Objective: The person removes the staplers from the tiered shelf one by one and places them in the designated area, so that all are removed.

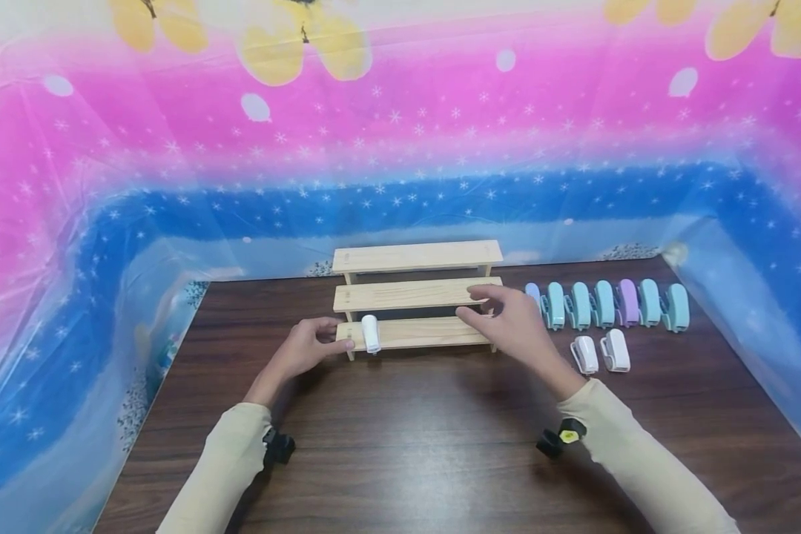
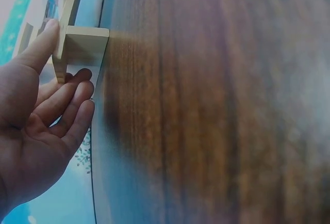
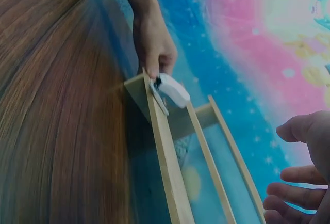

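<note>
A three-tier wooden stand (image 1: 427, 334) rises in steps near the back of the table. My left hand (image 1: 305, 347) grips the left end of its lowest tier. In the left wrist view the thumb (image 2: 44, 43) lies on top of the plank and the other fingers curl below it. Just right of that thumb, a small white stapler (image 1: 370, 334) stands on the lowest tier; the right wrist view shows its curved top (image 3: 174, 91). Over the right end of the stand, my right hand (image 1: 510, 322) holds nothing, its thumb and fingers spread apart.
To the right of the stand, a row of mint staplers (image 1: 579, 305) includes a purple stapler (image 1: 627, 302). Two white staplers (image 1: 616, 351) stand in front of that row. A patterned cloth (image 1: 400, 148) hangs behind and beside the dark wooden table (image 1: 400, 445).
</note>
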The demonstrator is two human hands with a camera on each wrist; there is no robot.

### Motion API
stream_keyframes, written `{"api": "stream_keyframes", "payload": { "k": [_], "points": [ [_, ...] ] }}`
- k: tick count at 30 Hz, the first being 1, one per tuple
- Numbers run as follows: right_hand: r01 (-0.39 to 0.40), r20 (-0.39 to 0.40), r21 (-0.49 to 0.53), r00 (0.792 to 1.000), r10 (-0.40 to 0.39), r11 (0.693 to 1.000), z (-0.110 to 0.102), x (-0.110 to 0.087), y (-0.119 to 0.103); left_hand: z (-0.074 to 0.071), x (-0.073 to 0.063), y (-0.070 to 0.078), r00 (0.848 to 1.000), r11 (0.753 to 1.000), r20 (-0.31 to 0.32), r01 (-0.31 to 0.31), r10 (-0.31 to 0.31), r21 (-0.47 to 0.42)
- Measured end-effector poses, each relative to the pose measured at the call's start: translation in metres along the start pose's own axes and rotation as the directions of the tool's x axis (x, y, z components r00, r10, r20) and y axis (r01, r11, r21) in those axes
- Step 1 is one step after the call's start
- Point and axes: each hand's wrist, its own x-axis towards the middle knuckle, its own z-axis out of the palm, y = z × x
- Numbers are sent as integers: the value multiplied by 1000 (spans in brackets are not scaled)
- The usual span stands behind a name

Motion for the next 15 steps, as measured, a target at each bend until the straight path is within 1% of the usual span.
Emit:
{"api": "stream_keyframes", "payload": {
  "k": [4, 9, 15],
  "points": [
    [0, 12, 15, 1000, -1, 1000, 14, 4, -9, 0, 0, 0, 1000, 1000, 0, 0, 0, 0],
    [3, 34, 59, 999, -5, 998, 33, 8, -19, 0, 0, 1, 1000, 1000, 1, -1, 1, 0],
    [36, 56, 120, 997, -43, 992, 60, 14, -24, -1, 1, 0, 1000, 1000, 2, -18, 18, -6]
  ]
}}
